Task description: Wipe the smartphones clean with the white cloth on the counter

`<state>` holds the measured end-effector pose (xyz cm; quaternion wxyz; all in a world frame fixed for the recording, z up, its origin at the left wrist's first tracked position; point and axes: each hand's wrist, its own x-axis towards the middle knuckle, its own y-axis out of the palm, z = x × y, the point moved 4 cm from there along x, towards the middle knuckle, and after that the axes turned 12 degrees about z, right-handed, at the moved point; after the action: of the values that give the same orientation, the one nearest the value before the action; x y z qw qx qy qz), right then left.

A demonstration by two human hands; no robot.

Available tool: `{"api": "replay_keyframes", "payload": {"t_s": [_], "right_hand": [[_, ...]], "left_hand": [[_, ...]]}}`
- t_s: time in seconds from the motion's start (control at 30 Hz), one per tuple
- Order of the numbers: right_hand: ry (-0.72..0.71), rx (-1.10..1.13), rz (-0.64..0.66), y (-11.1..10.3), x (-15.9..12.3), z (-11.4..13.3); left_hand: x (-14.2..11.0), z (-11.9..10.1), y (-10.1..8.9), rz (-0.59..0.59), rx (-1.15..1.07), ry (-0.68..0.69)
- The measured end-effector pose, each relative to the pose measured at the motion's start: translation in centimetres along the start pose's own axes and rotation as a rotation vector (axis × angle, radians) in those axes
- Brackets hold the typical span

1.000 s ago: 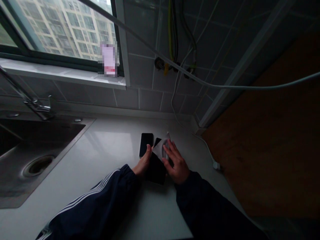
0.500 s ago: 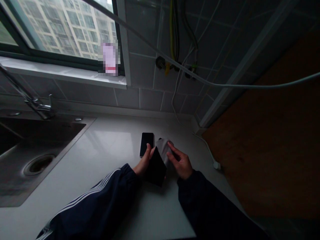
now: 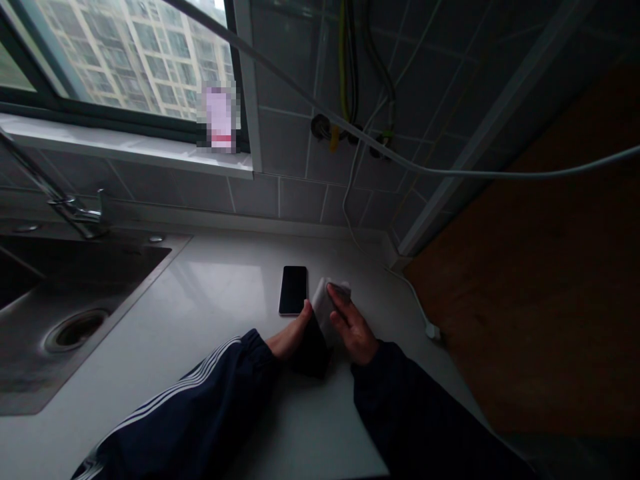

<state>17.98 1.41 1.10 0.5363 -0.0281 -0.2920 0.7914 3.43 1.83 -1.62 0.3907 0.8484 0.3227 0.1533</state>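
Observation:
A flat black object (image 3: 313, 352) is in my left hand (image 3: 291, 339), tilted above the counter; its exact kind is too dark to make out. The left thumb lies along its upper edge, and the other fingers are hidden behind it. My right hand (image 3: 356, 332) presses a thin light grey cloth (image 3: 322, 308) against the object, index finger stretched along the cloth. Just beyond the left thumb, a smartphone (image 3: 293, 291) with a dark screen lies flat on the white counter (image 3: 220, 287).
To the left is a steel sink (image 3: 120, 293) with a chrome faucet (image 3: 85, 217). A white cable (image 3: 420, 303) with a plug runs along the counter's right side, by a brown wooden panel (image 3: 540, 280). Another white cable (image 3: 450, 172) hangs across the view above.
My right hand has shifted slightly left and up with the cloth, its fingers now flatter against it. The black object has tilted a little, and the left thumb has moved off the phone's outline.

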Motion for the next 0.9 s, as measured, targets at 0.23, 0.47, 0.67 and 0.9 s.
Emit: {"api": "replay_keyframes", "payload": {"t_s": [0.23, 0.47, 0.67, 0.9], "right_hand": [[0.006, -0.088, 0.023, 0.5, -0.2, -0.6], [0.069, 0.056, -0.183, -1.2, -0.2, 0.3], [0.188, 0.246, -0.451, -2.9, -0.2, -1.8], [0.184, 0.458, -0.657, -3.6, -0.4, -3.5]], "left_hand": [[-0.1, -0.3, 0.2, 0.048, 0.271, 0.075], [0.0, -0.5, 0.6, 0.035, 0.093, 0.015], [-0.2, -0.9, 0.9, 0.011, 0.056, -0.056], [-0.4, -2.2, 1.5, 0.071, 0.002, 0.024]]}}
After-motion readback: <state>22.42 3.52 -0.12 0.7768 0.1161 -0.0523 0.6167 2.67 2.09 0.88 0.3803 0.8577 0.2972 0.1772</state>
